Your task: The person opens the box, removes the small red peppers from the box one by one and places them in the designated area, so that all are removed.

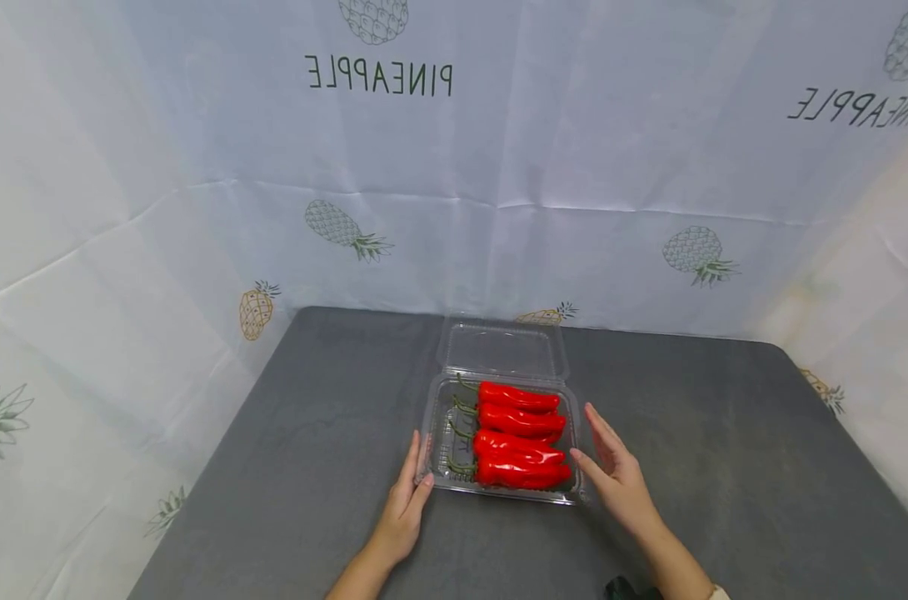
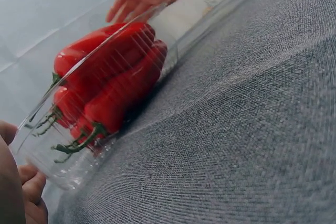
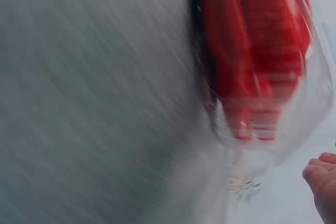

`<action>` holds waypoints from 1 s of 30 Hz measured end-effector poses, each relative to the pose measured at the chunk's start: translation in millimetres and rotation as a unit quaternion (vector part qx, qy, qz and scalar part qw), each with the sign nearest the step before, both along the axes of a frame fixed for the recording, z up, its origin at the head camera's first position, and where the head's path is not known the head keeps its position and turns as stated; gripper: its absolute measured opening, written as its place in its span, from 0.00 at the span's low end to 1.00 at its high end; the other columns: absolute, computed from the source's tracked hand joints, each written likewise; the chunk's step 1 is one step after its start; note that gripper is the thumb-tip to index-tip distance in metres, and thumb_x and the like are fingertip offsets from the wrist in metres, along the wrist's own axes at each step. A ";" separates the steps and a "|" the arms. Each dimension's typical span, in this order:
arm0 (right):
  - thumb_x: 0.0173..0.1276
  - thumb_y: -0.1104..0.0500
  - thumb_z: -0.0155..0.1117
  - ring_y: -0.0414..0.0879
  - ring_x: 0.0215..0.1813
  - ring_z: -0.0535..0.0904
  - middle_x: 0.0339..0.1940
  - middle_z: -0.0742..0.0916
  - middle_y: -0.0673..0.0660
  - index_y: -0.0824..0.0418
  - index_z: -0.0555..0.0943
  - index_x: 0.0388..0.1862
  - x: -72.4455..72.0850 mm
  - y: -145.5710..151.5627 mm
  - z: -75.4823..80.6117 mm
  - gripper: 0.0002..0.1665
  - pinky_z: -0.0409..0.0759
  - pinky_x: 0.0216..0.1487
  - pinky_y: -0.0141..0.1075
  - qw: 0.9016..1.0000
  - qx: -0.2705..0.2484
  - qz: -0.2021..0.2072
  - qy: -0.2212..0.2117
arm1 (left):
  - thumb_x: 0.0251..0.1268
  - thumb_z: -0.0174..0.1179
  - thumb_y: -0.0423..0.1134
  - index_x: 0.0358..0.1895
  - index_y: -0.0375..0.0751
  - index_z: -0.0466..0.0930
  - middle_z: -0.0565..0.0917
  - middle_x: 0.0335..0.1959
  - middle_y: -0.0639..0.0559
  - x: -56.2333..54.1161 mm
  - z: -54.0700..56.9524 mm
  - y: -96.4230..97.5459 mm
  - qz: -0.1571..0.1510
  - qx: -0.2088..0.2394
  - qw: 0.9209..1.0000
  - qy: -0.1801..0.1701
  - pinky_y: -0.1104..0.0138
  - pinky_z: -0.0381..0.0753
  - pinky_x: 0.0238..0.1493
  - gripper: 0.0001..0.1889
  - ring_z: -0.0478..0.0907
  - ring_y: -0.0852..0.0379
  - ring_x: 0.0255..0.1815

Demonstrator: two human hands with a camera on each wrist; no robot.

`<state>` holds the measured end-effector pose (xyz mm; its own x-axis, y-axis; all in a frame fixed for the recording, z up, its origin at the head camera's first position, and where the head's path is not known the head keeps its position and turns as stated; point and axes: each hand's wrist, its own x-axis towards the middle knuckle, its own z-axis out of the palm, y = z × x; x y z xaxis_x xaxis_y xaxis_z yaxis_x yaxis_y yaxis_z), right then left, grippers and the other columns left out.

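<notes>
A clear plastic clamshell container (image 1: 491, 493) lies on the table with its lid (image 1: 502, 348) folded back behind it. Several glossy red peppers (image 1: 520, 447) fill it side by side, their green stems pointing left. My left hand (image 1: 403, 508) grips the container's near left corner, thumb at the front and fingers along the left side. In the left wrist view, its fingertips (image 2: 32, 184) sit against the clear wall. Beside the right edge, my right hand (image 1: 621, 481) is spread, thumb and fingers apart. A slight gap shows between it and the container; the right wrist view is blurred.
The dark grey table (image 1: 334, 400) extends to both sides of the container. A white pineapple-print curtain (image 1: 454, 167) hangs along the back and sides. Near my right forearm, a small black object (image 1: 621, 588) shows at the bottom edge.
</notes>
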<state>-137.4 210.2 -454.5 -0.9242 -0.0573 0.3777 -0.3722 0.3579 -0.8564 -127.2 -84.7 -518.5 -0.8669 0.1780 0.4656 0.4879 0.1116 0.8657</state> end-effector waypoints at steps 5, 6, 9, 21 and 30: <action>0.61 0.69 0.61 0.17 0.66 0.56 0.69 0.63 0.74 0.72 0.60 0.69 -24.4 6.9 17.6 0.37 0.56 0.60 0.11 0.998 0.033 0.053 0.006 | 0.69 0.41 0.24 0.71 0.25 0.38 0.56 0.67 0.24 -1.3 -0.1 -1.2 -0.010 0.002 1.000 0.001 0.85 0.48 0.65 0.31 0.50 0.69 0.71; 0.62 0.69 0.62 0.18 0.66 0.57 0.69 0.64 0.73 0.71 0.62 0.68 -29.0 7.8 20.4 0.36 0.56 0.60 0.11 0.997 0.044 0.063 -0.002 | 0.69 0.41 0.24 0.71 0.25 0.38 0.56 0.67 0.24 -1.3 -0.4 -1.5 -0.009 0.002 1.000 0.000 0.85 0.48 0.65 0.31 0.50 0.70 0.71; 0.62 0.64 0.63 0.34 0.68 0.65 0.67 0.70 0.67 0.68 0.67 0.64 -42.3 9.9 28.0 0.31 0.65 0.63 0.22 0.990 0.102 0.092 -0.037 | 0.69 0.41 0.24 0.71 0.25 0.39 0.57 0.67 0.24 -0.6 -0.7 -1.9 -0.003 -0.001 1.000 -0.002 0.86 0.47 0.65 0.31 0.50 0.71 0.71; 0.61 0.54 0.66 0.60 0.60 0.74 0.60 0.78 0.65 0.67 0.72 0.61 -78.8 -3.6 54.3 0.32 0.74 0.57 0.53 0.940 0.286 0.163 -0.089 | 0.68 0.43 0.25 0.71 0.24 0.41 0.59 0.67 0.26 0.0 1.9 0.2 0.009 -0.014 1.000 0.000 0.86 0.47 0.65 0.31 0.51 0.71 0.71; 0.62 0.59 0.64 0.61 0.61 0.73 0.60 0.77 0.67 0.70 0.69 0.62 -98.7 -19.9 71.5 0.32 0.75 0.57 0.52 0.890 0.382 0.220 -0.116 | 0.68 0.43 0.25 0.71 0.25 0.42 0.60 0.67 0.25 0.5 1.4 0.5 0.013 -0.013 1.000 -0.004 0.86 0.46 0.65 0.31 0.51 0.72 0.71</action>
